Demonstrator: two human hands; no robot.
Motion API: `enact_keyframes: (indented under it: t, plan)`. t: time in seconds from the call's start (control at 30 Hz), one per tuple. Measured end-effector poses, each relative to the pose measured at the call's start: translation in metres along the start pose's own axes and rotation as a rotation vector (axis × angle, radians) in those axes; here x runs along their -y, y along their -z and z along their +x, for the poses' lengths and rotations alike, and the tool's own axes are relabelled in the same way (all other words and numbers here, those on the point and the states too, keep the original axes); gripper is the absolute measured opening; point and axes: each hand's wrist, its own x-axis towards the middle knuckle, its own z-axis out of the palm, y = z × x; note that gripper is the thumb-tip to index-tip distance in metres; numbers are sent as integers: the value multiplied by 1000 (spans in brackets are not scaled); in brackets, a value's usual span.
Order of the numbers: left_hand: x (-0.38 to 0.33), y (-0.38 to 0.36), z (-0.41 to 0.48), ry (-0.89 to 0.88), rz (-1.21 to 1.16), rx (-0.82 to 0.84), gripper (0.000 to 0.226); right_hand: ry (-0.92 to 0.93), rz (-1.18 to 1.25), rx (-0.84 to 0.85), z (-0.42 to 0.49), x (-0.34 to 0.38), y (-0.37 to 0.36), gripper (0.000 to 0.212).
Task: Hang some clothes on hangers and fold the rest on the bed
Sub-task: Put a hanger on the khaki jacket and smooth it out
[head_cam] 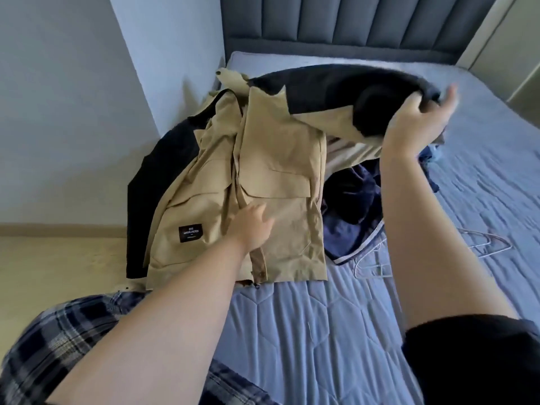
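**Beige jacket held flat while its black sleeve was lifted**

A beige cotton jacket (280,159) with flap pockets lay front side up near the left edge of the bed (306,331), which had a light blue quilted cover. The lower hem of the jacket pointed toward the person. A small black rectangular label (190,230) with white letters sat on its lower left part, and a brown round button (261,274) showed at the hem.

The left hand (254,226) rested palm down on the front of the jacket, just below the pocket flap. Its fingers were stretched out and a little spread, and they held nothing; they only pressed on the fabric.

The right hand (418,121) was raised above the bed on the right side. Its fingers and thumb were curled round the end of the jacket's black sleeve (336,86), so this sleeve hung in the air between the hand and the shoulder of the jacket.

Under the lifted sleeve, just beside the jacket, lay a heap of dark blue clothes (347,211). Thin wire hangers (485,244) lay flat on the cover near the right forearm. A grey padded headboard (350,21) stood at the far end of the bed. At the bottom left, blue checked trousers (58,346) of the person were visible.
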Motion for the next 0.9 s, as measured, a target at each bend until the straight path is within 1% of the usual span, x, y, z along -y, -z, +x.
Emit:
enact_keyframes:
  t: [0.03, 0.07, 0.1, 0.13, 0.2, 0.23, 0.3, 0.37, 0.43, 0.53, 0.6, 0.63, 0.67, 0.7, 0.73, 0.77, 0.8, 0.83, 0.87, 0.9]
  plan:
    - [0, -1, -2, -2, 62, 25, 57, 70, 48, -10, 7, 8, -3, 67]
    - [2, -3, -3, -2, 116, 58, 60, 104, 15, 34, 9, 5, -8, 79]
    - [1, -5, -5, 0, 158, 90, 62, 109, -78, 118, 3, -4, -13, 84]
    - [2, -9, -7, 10, 190, 124, 64, 86, -231, 220, -11, -17, -18, 84]
    - [5, -14, -9, 28, 264, 197, 68, -30, -558, 460, -48, -62, -22, 81]
    - [7, -17, -10, 30, 317, 225, 69, -97, -676, 560, -67, -84, -19, 79]
    - [14, -23, -14, 11, 416, 228, 69, -201, -821, 682, -96, -120, -9, 76]
    - [22, -26, -17, -23, 476, 218, 73, -323, -909, 736, -113, -147, 4, 72]
    - [30, -29, -20, -55, 524, 246, 83, -436, -938, 786, -128, -164, 18, 71]
    - [40, -35, -25, -122, 689, 270, 95, -407, -1011, 824, -146, -179, 37, 74]
    - [47, -41, -29, -180, 807, 221, 94, -409, -957, 866, -147, -183, 43, 74]
    - [51, -45, -31, -231, 855, 180, 90, -436, -880, 875, -144, -183, 43, 69]
    - [56, -48, -35, -306, 896, 139, 87, -477, -773, 815, -139, -182, 44, 58]
    - [61, -52, -39, -391, 918, 101, 83, -542, -627, 685, -133, -181, 46, 47]
    - [67, -55, -44, -468, 903, 66, 81, -606, -473, 510, -127, -179, 51, 38]
    - [72, -57, -47, -522, 850, 39, 80, -650, -370, 335, -123, -178, 59, 33]
    - [76, -57, -49, -544, 787, 32, 83, -654, -350, 223, -121, -179, 68, 29]
    - [79, -55, -50, -544, 744, 47, 88, -615, -435, 200, -121, -179, 77, 27]
    - [80, -53, -49, -532, 730, 77, 94, -534, -615, 259, -124, -180, 84, 32]
    - [81, -50, -49, -516, 735, 112, 102, -395, -863, 370, -129, -182, 90, 42]
